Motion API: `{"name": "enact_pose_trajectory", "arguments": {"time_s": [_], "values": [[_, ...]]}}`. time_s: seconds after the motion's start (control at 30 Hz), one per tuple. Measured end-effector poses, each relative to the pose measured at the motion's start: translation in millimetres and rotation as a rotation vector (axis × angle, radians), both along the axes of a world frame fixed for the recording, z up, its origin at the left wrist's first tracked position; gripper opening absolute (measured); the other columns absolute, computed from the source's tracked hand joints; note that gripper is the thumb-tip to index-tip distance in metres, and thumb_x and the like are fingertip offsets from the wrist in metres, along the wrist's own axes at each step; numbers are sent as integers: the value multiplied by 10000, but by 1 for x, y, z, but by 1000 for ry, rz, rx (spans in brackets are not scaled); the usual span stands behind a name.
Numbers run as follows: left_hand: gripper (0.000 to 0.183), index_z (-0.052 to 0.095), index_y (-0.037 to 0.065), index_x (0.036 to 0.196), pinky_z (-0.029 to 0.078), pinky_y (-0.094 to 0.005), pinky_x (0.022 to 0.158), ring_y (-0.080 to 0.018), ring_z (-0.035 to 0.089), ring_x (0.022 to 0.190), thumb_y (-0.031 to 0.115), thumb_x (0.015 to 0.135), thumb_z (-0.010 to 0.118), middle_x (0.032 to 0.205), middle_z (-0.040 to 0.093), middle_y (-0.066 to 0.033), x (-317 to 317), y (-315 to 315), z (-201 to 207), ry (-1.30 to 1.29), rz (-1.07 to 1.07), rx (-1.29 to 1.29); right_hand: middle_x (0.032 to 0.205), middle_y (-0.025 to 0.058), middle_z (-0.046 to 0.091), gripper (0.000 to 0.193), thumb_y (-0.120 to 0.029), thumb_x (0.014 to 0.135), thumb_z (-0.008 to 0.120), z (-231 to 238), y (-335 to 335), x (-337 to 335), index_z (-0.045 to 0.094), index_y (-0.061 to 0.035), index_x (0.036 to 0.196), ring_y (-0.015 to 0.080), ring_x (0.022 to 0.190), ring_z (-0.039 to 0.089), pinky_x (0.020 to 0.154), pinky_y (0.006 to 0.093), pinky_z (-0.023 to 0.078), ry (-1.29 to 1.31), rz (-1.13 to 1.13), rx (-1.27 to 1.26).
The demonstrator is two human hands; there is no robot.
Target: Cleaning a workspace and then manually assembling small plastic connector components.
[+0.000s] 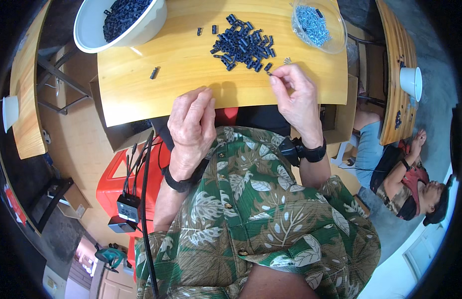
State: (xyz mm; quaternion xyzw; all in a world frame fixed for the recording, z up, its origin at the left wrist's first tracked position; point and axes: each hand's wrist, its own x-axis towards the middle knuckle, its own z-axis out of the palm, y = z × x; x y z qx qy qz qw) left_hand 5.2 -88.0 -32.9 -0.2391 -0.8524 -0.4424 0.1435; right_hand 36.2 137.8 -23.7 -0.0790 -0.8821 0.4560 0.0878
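Note:
My right hand (296,95) is over the front right of the wooden table (141,94), thumb and forefinger pinched on a small dark piece (270,74), too small to name. Just beyond the fingertips lies a heap of small black tube-like plastic parts (243,45). A few tiny metal bits (287,61) rest beside my right hand. My left hand (191,119) hovers at the table's front edge with its fingers curled and their tips pressed together; anything between them is hidden.
A white bowl (84,30) of black parts stands at the far left, and a clear tub (339,42) of small silvery screws at the far right. Single black parts lie left of the heap. A red stool (109,174) is at my left; another person (400,184) sits to the right.

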Motion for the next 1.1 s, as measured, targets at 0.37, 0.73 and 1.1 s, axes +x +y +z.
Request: {"name": "enact_pose_trajectory", "arguments": {"time_s": [0.37,0.73,1.1], "values": [[193,677,-9,1000,542,-336,719,-268,671,808,-64,815,679,933,682,-153,2,1,0,-6,-7,-4,836,117,612,153,40,834,662,7,6,-9,709,-19,967,237,731,639,637,310,508,103,-10,167],[135,680,-18,946,524,-334,657,-274,654,738,-16,811,695,868,665,-153,5,0,9,-83,-59,87,864,148,595,77,-18,846,659,13,3,-16,623,-6,913,301,758,620,662,369,500,60,175,282],[175,670,3,798,425,-242,543,-45,497,617,150,859,742,663,591,19,7,-4,4,-938,-240,477,859,136,578,190,83,778,697,31,-47,11,623,7,935,263,737,596,646,334,486,80,456,149]]}}
